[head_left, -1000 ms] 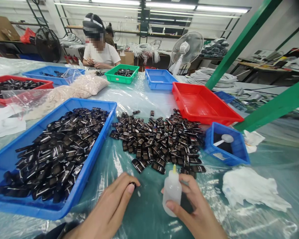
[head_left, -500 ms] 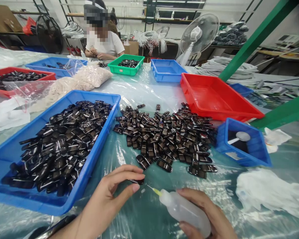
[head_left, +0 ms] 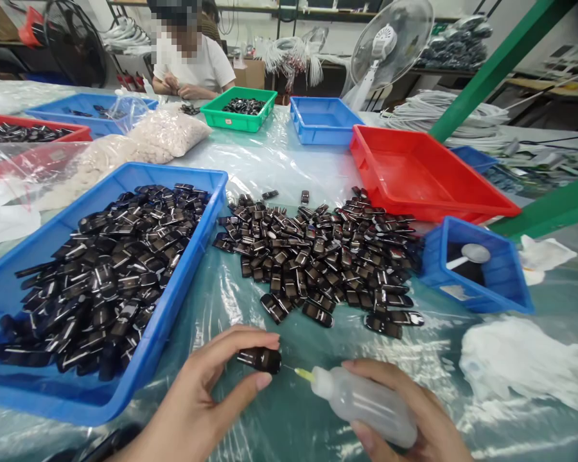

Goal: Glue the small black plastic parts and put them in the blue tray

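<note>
Between the fingers and thumb of my left hand (head_left: 221, 385) is a small dark glossy piece (head_left: 260, 360), its rounded end turned to the right. My right hand (head_left: 404, 410) grips a translucent squeeze bottle (head_left: 370, 401) with a yellow-based needle tip (head_left: 304, 374). The thin needle points left and its end is at or close to the piece's right end; contact is too fine to tell. Beyond my hands lies a loose pile of similar dark pieces (head_left: 313, 256). On the left, a big blue tray (head_left: 173, 321) holds many more of them.
A small blue bin (head_left: 505, 282) with a scoop stands right of the pile, near a white cloth (head_left: 525, 359). Farther back are a red tray (head_left: 414, 173), a blue tray (head_left: 325, 135) and a green tray (head_left: 241, 122). A person (head_left: 192, 64) sits across the table.
My left hand has turned the dark piece so more of its face shows. The needle tip and the piece are nearer each other. The view has shifted slightly downward.
</note>
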The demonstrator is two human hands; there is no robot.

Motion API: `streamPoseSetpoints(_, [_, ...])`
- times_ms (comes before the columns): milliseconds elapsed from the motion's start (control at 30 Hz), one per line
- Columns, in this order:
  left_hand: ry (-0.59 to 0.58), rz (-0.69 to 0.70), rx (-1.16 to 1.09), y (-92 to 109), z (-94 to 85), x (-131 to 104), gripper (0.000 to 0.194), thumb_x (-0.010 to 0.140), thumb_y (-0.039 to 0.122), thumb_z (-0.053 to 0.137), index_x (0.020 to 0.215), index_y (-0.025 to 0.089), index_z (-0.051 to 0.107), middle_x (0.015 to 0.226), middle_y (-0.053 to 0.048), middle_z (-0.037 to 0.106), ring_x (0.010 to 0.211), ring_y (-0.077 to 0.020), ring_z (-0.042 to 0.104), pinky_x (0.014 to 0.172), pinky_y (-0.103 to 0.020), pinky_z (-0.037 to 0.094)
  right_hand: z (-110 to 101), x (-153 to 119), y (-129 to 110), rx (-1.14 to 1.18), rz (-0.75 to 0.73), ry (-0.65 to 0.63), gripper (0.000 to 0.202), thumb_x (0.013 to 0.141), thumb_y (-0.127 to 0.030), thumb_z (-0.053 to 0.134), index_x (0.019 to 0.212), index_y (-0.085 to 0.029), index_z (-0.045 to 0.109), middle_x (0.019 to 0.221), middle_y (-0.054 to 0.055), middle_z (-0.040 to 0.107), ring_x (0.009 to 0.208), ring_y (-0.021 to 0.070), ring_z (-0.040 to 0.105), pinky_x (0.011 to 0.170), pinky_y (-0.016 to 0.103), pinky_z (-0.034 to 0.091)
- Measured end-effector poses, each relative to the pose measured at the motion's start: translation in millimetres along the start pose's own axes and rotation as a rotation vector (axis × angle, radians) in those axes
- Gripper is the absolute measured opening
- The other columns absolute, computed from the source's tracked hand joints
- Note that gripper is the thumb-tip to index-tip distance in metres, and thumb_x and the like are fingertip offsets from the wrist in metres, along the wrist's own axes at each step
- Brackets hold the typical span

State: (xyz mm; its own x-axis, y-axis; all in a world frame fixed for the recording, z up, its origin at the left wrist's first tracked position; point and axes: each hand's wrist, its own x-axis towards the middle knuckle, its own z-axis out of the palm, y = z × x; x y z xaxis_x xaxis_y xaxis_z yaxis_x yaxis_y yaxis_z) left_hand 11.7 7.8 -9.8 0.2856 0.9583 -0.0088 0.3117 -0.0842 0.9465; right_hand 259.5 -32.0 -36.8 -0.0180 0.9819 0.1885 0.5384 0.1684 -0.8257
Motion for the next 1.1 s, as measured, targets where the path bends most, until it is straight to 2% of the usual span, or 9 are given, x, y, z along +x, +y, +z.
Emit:
streamPoseSetpoints(167, [0.005, 0.007, 0.01, -0.1, 1.9, -1.9, 0.026, 0.086, 0.023, 0.064, 0.109, 0.036, 0.066, 0.108, 0.001, 0.071, 0.104, -0.0219, 0.066, 0.086, -0.031, 0.059, 0.0, 5.7, -1.9, -0.017, -0.077, -0.003, 0.036, 0.073, -0.029, 0.069, 0.105, -0.041, 0.063, 0.088, -0.001, 0.072, 0.069, 0.0213, 0.068, 0.061, 0.03, 0.056])
streamPoseSetpoints(300, [-0.004, 0.0, 0.027, -1.4, 3.5, -4.6, 0.023, 0.087, 0.027, 0.063, 0.108, 0.033, 0.066, 0.108, -0.001, 0.071, 0.105, -0.0239, 0.065, 0.086, -0.034, 0.059, -0.4, 5.7, -2.4, 0.007, -0.101, -0.039, 0.039, 0.072, -0.027, 0.07, 0.107, -0.043, 0.062, 0.088, -0.002, 0.072, 0.07, 0.0214, 0.068, 0.06, 0.029, 0.056])
streamPoseSetpoints(433, [-0.035, -0.015, 0.018, -0.6, 4.7, -8.0, 0.035, 0.088, 0.024, 0.061, 0.121, 0.036, 0.059, 0.105, 0.0, 0.071, 0.103, -0.0226, 0.066, 0.09, -0.033, 0.056, -3.9, 0.1, 0.1, -0.07, -0.019, -0.054, 0.034, 0.07, -0.039, 0.073, 0.104, -0.038, 0.065, 0.093, 0.002, 0.071, 0.079, 0.0246, 0.069, 0.071, 0.035, 0.057])
streamPoseSetpoints(567, [-0.044, -0.032, -0.006, 3.7, 5.4, -8.8, 0.041, 0.088, 0.018, 0.059, 0.124, 0.039, 0.054, 0.106, 0.003, 0.07, 0.106, -0.0201, 0.064, 0.092, -0.03, 0.053, -8.4, 0.0, 2.0, -0.09, 0.007, -0.12, 0.043, 0.064, -0.052, 0.077, 0.102, -0.033, 0.068, 0.092, 0.004, 0.072, 0.08, 0.0236, 0.07, 0.075, 0.033, 0.057])
streamPoseSetpoints(700, [-0.038, -0.031, -0.016, 6.6, 6.0, -9.4, 0.041, 0.088, 0.019, 0.059, 0.121, 0.043, 0.055, 0.107, 0.006, 0.07, 0.107, -0.0175, 0.064, 0.092, -0.025, 0.051, -9.5, 4.1, -0.3, -0.088, -0.011, -0.118, 0.043, 0.067, -0.06, 0.072, 0.103, -0.036, 0.068, 0.092, 0.001, 0.074, 0.076, 0.0198, 0.071, 0.077, 0.029, 0.057])
streamPoseSetpoints(867, [-0.049, -0.057, -0.012, 5.9, 6.5, -12.3, 0.041, 0.089, 0.021, 0.058, 0.122, 0.045, 0.052, 0.109, 0.008, 0.068, 0.108, -0.0156, 0.062, 0.093, -0.022, 0.049, -9.1, 5.3, -2.3, -0.102, -0.019, -0.096, 0.042, 0.069, -0.065, 0.067, 0.102, -0.039, 0.069, 0.091, -0.001, 0.074, 0.075, 0.0183, 0.071, 0.075, 0.027, 0.058])
streamPoseSetpoints(1100, [-0.038, 0.05, -0.058, 2.5, 7.5, -13.0, 0.051, 0.088, 0.013, 0.058, 0.127, 0.043, 0.046, 0.108, 0.009, 0.068, 0.105, -0.0111, 0.063, 0.095, -0.015, 0.045, -9.0, 6.2, -1.9, -0.115, -0.048, -0.101, 0.042, 0.07, -0.066, 0.065, 0.101, -0.039, 0.069, 0.092, 0.0, 0.073, 0.078, 0.0189, 0.072, 0.072, 0.026, 0.058])
